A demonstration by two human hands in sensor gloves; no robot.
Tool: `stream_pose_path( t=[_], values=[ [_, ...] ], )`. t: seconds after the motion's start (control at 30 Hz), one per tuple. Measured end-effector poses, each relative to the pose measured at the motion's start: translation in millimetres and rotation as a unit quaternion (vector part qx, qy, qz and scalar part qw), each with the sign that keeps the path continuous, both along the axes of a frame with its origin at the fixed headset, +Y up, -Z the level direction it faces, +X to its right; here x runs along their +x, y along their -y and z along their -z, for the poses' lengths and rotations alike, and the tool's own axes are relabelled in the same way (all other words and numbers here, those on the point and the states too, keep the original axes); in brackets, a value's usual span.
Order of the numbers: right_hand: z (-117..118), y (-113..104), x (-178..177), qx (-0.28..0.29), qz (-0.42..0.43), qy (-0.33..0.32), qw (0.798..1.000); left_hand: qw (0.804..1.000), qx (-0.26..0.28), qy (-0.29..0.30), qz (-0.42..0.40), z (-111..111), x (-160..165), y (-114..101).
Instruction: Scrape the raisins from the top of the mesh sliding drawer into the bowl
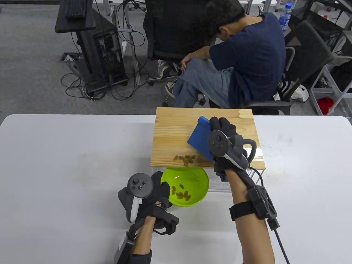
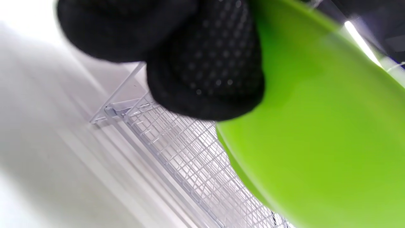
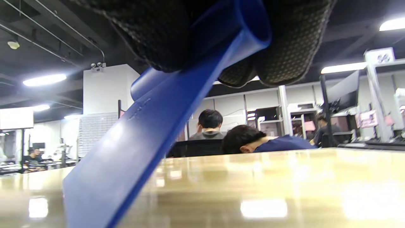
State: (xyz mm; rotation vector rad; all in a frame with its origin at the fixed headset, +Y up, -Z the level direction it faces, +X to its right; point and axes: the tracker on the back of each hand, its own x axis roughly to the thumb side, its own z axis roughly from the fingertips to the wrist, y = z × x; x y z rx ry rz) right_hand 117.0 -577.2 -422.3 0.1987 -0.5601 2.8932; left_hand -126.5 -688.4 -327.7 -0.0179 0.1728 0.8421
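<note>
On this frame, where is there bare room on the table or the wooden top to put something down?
Free: the white table left of the wooden top, and to its right. The top's rear left is bare too. Crowded: its front edge, with raisins, the blue scraper in the right hand, and the green bowl held by the left hand.

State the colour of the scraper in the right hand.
Blue; the scraper shows best in the table view.

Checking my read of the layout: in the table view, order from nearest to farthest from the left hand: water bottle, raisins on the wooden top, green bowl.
1. Green plastic bowl, held by the left hand.
2. Brown raisins on the wooden top, just beyond the bowl.
3. Blue-labelled water bottle, far top right.
</note>
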Motion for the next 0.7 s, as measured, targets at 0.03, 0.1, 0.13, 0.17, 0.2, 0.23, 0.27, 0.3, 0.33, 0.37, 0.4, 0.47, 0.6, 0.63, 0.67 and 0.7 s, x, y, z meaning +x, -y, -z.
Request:
stream_pose_path(
  t=[0.03,0.1,0.13,0.17,0.2,0.23,0.27,0.3,0.33,0.37,0.4,0.47,0.6,0.63,0.67,0.7],
  values=[
    [-0.2,0.8,-2.6,-0.005,0.009,-0.017,1.0,1.0,-0.003,0.003,-0.004,0.5,-0.9,-0.1],
    [-2.4,1.0,-6.3,-0.004,0.004,-0.035,0.999,1.0,-0.004,0.003,-0.008,1.0,-1.8,-0.6],
    [-4.3,0.6,-8.1,-0.004,0.002,-0.049,0.999,1.0,-0.004,0.002,-0.008,1.1,-2.5,-1.0],
    [-5.5,0.3,-9.1,-0.005,0.005,-0.059,0.998,1.0,-0.004,0.002,-0.008,1.1,-2.9,-1.1],
    [-7.5,-0.4,-10.3,-0.011,0.009,-0.076,0.997,1.0,-0.004,0.002,-0.007,0.9,-3.4,-1.1],
    [-10.4,-0.6,-11.4,-0.016,0.012,-0.089,0.996,1.0,-0.005,0.002,-0.008,0.4,-4.0,-1.1],
    [-12.3,-0.4,-11.8,-0.016,0.011,-0.096,0.995,1.0,-0.005,0.002,-0.008,0.2,-4.3,-1.1],
    [-14.3,-0.2,-12.1,-0.013,0.009,-0.102,0.995,1.0,-0.006,0.002,-0.007,0.1,-4.5,-1.2],
    [-16.6,0.1,-12.0,-0.01,0.008,-0.11,0.994,1.0,-0.006,0.002,-0.007,0.0,-4.5,-1.3],
    [-19.6,0.6,-11.7,-0.01,0.012,-0.124,0.992,1.0,-0.007,0.002,-0.005,0.0,-4.7,-1.5],
    [-21.6,0.8,-11.5,-0.008,0.014,-0.13,0.991,1.0,-0.009,0.002,-0.002,0.2,-4.8,-1.5],
    [-25.6,1.7,-10.9,-0.002,0.014,-0.145,0.989,1.0,-0.017,0.008,0.006,0.5,-5.1,-1.7],
    [-31.7,4.1,-9.7,0.009,0.019,-0.166,0.986,1.0,-0.022,0.01,0.013,-0.8,-7.2,-5.6],
    [-34.7,5.4,-9.5,0.018,0.02,-0.176,0.984,1.0,-0.021,0.01,0.017,-1.6,-8.4,-7.4],
    [-37.3,6.5,-9.4,0.026,0.021,-0.181,0.983,1.0,-0.022,0.01,0.018,-2.2,-9.4,-8.9],
    [-41.4,8.0,-9.2,0.039,0.02,-0.187,0.981,0.999,-0.023,0.01,0.02,-3.1,-10.5,-10.5]
  ],
)
